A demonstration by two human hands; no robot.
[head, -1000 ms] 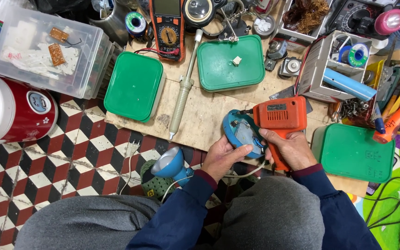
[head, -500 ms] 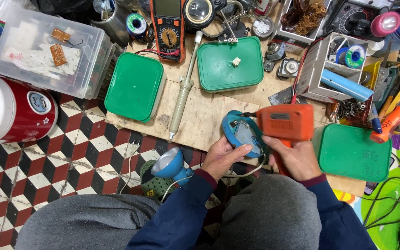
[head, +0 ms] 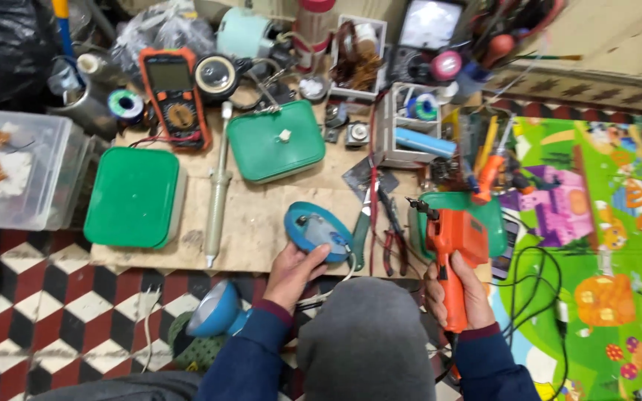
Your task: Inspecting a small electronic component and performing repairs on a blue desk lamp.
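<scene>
Fingers [head: 307, 261] of left hand [head: 291, 273] curled under near edge of blue oval shell [head: 318, 231], thumb on top, clamped on its rim. Fingers [head: 475, 293] of right hand [head: 461, 293] wrapped shut around grip of orange glue gun [head: 453, 256], nozzle aimed toward 11 o'clock, off to 3 o'clock of shell and well apart from it.

Shell: teal-blue plastic, oval, open side up, tilted toward the viewer, pale inside with small dark parts and a thin wire [head: 351, 263] trailing off its 4 o'clock edge. Held just over near edge of wooden surface [head: 261, 219], near centre of view.

Possible trouble, as a judgement only: hot nozzle brushing left thumb or thin wire if brought in carelessly; gun's black cord [head: 536, 286], looped at 3 o'clock on bright play mat [head: 603, 223], snagging and jerking the aim; one-handed hold at rim letting shell tip or slip.

Outward: pliers [head: 391, 238] and cutters [head: 365, 223] between shell and gun; green lidded box [head: 134, 197] at 9 o'clock, another [head: 276, 141] at 12; solder sucker [head: 217, 193] between them; orange multimeter [head: 174, 96] beyond.
</scene>
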